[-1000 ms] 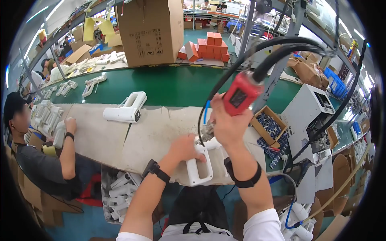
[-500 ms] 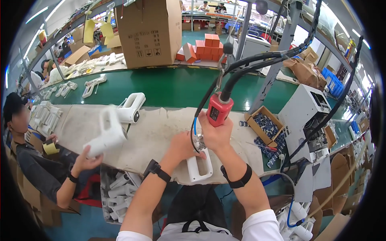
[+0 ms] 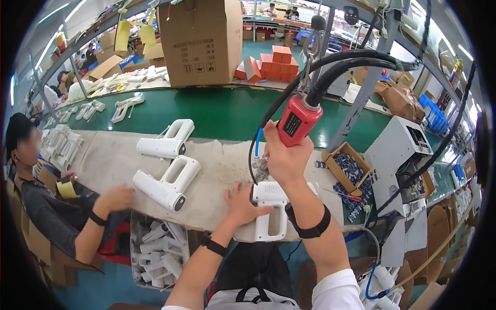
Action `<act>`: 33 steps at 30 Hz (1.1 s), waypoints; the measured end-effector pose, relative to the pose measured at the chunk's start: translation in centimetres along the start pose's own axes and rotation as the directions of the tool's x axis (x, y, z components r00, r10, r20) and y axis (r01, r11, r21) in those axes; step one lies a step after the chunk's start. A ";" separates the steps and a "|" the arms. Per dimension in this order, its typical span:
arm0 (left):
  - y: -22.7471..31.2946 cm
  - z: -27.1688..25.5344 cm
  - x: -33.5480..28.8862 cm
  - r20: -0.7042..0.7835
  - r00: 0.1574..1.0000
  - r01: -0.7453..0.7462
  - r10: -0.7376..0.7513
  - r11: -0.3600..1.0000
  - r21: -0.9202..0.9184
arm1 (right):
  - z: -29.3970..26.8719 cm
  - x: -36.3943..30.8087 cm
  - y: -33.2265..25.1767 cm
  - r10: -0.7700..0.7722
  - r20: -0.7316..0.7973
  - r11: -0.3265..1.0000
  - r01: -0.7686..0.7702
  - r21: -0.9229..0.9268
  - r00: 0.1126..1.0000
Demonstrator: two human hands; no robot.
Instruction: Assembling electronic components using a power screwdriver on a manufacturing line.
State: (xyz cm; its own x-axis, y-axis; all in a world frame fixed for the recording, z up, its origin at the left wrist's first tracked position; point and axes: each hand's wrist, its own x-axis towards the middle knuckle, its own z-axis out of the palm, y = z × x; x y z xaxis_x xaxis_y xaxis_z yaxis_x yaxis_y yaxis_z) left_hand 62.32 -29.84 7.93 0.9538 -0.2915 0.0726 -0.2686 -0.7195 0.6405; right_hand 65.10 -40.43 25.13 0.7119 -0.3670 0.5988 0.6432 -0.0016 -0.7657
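Gripped in my right hand is a red power screwdriver, hung from above, with thick black cables and a blue hose. Its metal tip end is partly hidden behind my hand. Below it, a white plastic device housing with a loop handle lies on the mat near the front edge. My left hand rests against the housing's left side, fingers spread and thumb across toward the handle. My right forearm covers part of the housing's right end. Two similar white housings, a nearer one and a farther one, lie to the left.
A co-worker's blurred hand is at the left. An open carton of small dark parts and a red-handled screwdriver lie right. Behind the mat runs a green conveyor. A bin of white parts stands below the bench.
The red screwdriver has risen with my right hand. My left hand has moved from the tool's tip down to the housing's side, fingers spreading. The co-worker has laid a white housing on the mat.
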 end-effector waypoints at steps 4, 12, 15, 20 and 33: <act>-0.9 0.7 0.0 -0.061 0.998 -0.009 0.006 0.998 -0.059 | 0.4 0.0 1.5 0.057 -0.028 0.998 -0.058 -0.033 0.998; -0.6 0.7 0.3 -0.001 1.000 0.016 -0.016 0.999 -0.051 | 0.5 -0.9 4.7 0.150 -0.033 0.986 -0.152 -0.071 0.988; -0.1 0.6 0.2 0.013 0.999 0.044 -0.044 0.999 -0.024 | 0.5 -1.2 4.7 0.119 0.007 0.987 -0.118 -0.109 0.993; -1.4 2.5 0.8 -0.075 0.989 0.120 -0.126 0.989 -0.084 | -0.1 -1.3 -0.3 0.016 -0.062 1.000 -0.017 -0.016 0.998; -1.3 2.2 0.1 -0.030 1.000 0.007 -0.004 0.994 0.111 | 0.3 -3.3 1.6 0.111 0.043 0.992 -0.108 -0.061 0.993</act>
State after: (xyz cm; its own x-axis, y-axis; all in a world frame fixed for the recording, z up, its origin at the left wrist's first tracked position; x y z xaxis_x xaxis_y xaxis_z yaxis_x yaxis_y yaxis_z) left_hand 62.48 -30.31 5.48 0.9585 -0.2695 0.0933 -0.2751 -0.7873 0.5519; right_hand 63.87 -38.93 22.02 0.7902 -0.3244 0.5199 0.5442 -0.0187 -0.8388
